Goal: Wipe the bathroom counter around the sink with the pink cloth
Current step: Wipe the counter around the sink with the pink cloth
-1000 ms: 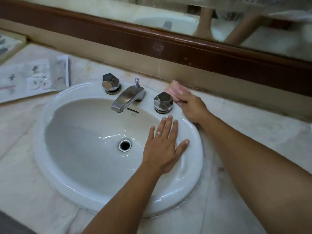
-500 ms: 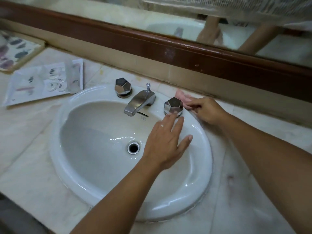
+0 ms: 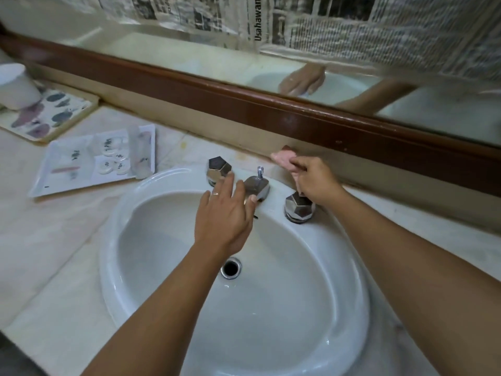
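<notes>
I see my right hand clamped on the pink cloth wiping the desk behind the tap, left hand flat, fingers apart; next, I judge, sweep leftward.

I see the pink cloth mostly hidden under the right hand | faucet spout covered by the left hand | white cup cut off at upper left edge | newspaper print blurred, top cut off | sink rim cut off at bottom edge
</notes>
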`<state>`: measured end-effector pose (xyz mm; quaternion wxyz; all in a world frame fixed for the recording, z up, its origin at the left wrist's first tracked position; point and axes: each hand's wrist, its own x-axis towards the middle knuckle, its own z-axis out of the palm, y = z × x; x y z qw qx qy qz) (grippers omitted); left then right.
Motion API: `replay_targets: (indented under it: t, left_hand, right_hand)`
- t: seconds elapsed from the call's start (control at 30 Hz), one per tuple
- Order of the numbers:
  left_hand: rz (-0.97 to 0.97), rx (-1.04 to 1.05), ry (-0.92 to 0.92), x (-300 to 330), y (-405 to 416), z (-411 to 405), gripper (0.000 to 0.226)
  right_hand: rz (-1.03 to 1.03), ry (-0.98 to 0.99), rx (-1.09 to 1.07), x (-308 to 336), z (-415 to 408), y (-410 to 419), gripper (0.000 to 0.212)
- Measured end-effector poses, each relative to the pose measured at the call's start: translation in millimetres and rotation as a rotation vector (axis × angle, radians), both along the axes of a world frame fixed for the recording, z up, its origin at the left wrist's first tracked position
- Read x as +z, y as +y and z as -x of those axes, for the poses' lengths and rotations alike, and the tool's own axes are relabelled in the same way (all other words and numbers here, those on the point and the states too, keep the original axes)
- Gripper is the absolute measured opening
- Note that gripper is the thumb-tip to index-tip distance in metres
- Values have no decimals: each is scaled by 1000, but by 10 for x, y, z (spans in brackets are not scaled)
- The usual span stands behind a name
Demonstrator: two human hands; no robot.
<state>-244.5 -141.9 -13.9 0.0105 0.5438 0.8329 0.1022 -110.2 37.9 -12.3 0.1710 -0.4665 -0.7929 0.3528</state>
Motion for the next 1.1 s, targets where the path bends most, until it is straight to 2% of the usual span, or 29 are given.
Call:
replay_targets:
  t: [0.07,0.2,0.27,0.33,0.47,0.5,0.57,0.6,0.67,0.73,0.87,0.97,1.0,1.1]
  left_hand:
    - [-36,-35,-17,-17,6,14,50]
    - [-87,-108,-58,-69,26,88,48]
    - [-95,-123,-67,-92,41,113,50]
    - [-91,-137,-70,-103,58,125,51]
    - [-69,-164,-92,-103,63,147,51]
    - [-67,-168,-100,-99,58,151,50]
    - [-72,-177,-107,-89,40,150,48]
    - [-79,-182,-108,-83,41,152,47]
    - [-81,-191,-111,-69,46,152,46]
    - [-82,-189,-103,-80,59,156,47]
    - [-96,-205,-145,-71,49,160,48]
    - [-93,-223,-148,-47,53,162,50]
    - [-94,-218,-158,-42,46,156,51]
    - [-132,-208,-185,-46,45,146,52]
  right_hand:
    - [-40,-141,-28,51,-29,118,35]
    - [2,-546,-8,159,-231,286,22]
    - [39,-610,-58,119,-259,305,20]
    - [90,-585,-84,101,-88,289,23]
    - [266,-528,90,86,327,155,12]
    - [283,-530,113,19,286,157,19]
    - [288,-532,60,-59,70,150,50]
    - [307,-489,16,-87,-39,161,55]
    - [406,-380,-73,-101,-106,207,49]
    - [423,-322,-56,-55,62,216,43]
    - [398,-250,239,-93,193,140,58]
    - [396,-315,268,-143,-72,242,69]
    - [402,-306,249,-87,-95,242,68]
    - [468,-198,228,36,87,275,44]
